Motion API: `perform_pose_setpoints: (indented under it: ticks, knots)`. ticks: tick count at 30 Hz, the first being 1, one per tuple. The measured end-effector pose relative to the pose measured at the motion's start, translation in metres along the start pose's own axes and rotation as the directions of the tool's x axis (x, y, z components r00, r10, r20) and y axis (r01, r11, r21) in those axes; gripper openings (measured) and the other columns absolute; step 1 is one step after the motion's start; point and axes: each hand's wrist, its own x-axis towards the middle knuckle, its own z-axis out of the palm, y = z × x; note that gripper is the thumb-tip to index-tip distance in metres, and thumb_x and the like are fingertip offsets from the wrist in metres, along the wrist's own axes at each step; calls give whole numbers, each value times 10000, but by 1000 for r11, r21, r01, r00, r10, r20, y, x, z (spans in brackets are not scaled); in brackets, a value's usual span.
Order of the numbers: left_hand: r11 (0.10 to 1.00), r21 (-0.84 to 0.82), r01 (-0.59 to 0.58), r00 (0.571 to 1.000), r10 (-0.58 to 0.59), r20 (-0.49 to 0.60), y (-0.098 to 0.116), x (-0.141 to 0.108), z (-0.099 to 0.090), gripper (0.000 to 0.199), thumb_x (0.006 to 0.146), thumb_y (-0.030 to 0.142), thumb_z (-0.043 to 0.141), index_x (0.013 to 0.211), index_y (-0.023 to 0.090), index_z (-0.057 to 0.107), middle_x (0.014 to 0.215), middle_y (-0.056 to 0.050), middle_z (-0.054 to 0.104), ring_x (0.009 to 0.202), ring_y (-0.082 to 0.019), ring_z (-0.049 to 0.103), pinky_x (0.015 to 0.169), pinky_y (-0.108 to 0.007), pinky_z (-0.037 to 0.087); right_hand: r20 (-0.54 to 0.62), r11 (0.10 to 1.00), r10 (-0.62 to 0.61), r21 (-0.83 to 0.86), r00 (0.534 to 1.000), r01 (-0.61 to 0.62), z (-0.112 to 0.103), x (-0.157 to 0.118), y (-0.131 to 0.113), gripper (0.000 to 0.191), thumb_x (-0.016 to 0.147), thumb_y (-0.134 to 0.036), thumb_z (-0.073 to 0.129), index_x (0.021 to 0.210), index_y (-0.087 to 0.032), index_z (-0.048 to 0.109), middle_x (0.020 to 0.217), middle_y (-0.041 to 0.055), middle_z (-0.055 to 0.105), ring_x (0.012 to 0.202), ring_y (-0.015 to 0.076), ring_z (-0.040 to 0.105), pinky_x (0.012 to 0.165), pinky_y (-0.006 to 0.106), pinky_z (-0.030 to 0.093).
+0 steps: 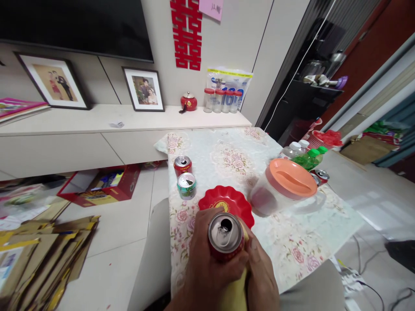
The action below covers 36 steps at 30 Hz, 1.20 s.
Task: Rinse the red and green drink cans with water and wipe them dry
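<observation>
A red can (226,233) with an opened silver top is held upright in my left hand (207,263), whose fingers wrap round it. My right hand (261,270) is closed on a yellow cloth (236,291) beside the can; the cloth runs down between my hands, and part of it is hidden. Just beyond the can lies a red scalloped plate (238,199), partly covered by my hands. To the left of the plate stand a green can (186,186) and another red can (183,166), both opened.
A pitcher with an orange lid (293,178) stands right of the plate on the flowered tablecloth (233,157). Behind it are bottles (309,159) and a can (320,176). A white cabinet (136,123) borders the far side; flattened cardboard (48,259) lies at left.
</observation>
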Motion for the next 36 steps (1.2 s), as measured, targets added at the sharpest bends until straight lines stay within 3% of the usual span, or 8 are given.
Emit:
perform_pose_setpoints:
  ticks: [8,13,17,23,26,29,33,36]
  knots:
    - [996,-75,42,995,-35,95,-5,2,0,756,757,766,809,1267,246,606,1129,-64,674,988,-270,704,855,-405,590,-19,995,-5,102,1000,6,-2,-4,-12,543,1021,-606,565,1437,-283,698,1460,80,681,1382,303,625,1156,453,525]
    - [991,-117,66,982,-43,186,-4,2,0,775,765,769,801,1293,235,610,1159,-90,673,1017,-286,695,882,-417,573,87,994,-102,-22,991,104,-20,9,-13,459,1006,-595,600,1357,-340,750,1426,54,707,1352,269,649,1170,423,512]
    - [976,-158,151,948,-97,303,1,1,-1,716,794,689,821,1309,239,611,1158,-86,671,1007,-288,690,891,-445,582,149,973,-170,-133,974,190,-25,23,-25,392,1014,-581,585,1214,-339,819,1289,57,777,1218,247,722,1096,396,564]
    - [963,-181,202,930,-130,345,6,-2,2,564,717,275,803,1252,273,624,1163,-53,683,1025,-296,698,897,-449,604,271,958,-214,-132,939,256,-22,33,-37,306,1022,-486,602,949,-307,838,1232,46,793,1155,220,744,977,316,598]
    - [970,-161,182,946,-128,297,8,-3,4,592,648,154,756,1212,278,624,1145,-34,684,1008,-274,707,892,-427,610,241,925,-313,-141,919,352,-23,29,-31,301,1034,-441,583,940,-305,835,1269,50,776,1184,234,735,981,339,594]
    - [971,-156,181,951,-132,279,11,-6,6,568,662,154,774,1198,259,616,1116,-38,689,978,-259,718,862,-407,616,145,886,-403,-185,904,425,-23,21,-24,317,1036,-451,577,970,-298,847,1334,70,743,1244,275,705,1003,398,587]
    - [953,-164,255,933,-198,300,9,-9,6,566,665,143,790,1192,254,612,1097,-27,680,944,-238,718,834,-378,610,63,851,-457,-259,887,457,-22,12,-18,355,1035,-519,566,977,-314,850,1362,58,725,1271,287,684,1012,410,574]
    - [958,-149,244,939,-196,283,6,-10,6,589,629,128,796,1181,254,630,1097,-20,682,976,-247,712,862,-378,601,32,853,-452,-275,891,443,-20,9,-18,352,1032,-523,574,969,-307,845,1351,60,727,1235,280,698,995,401,576]
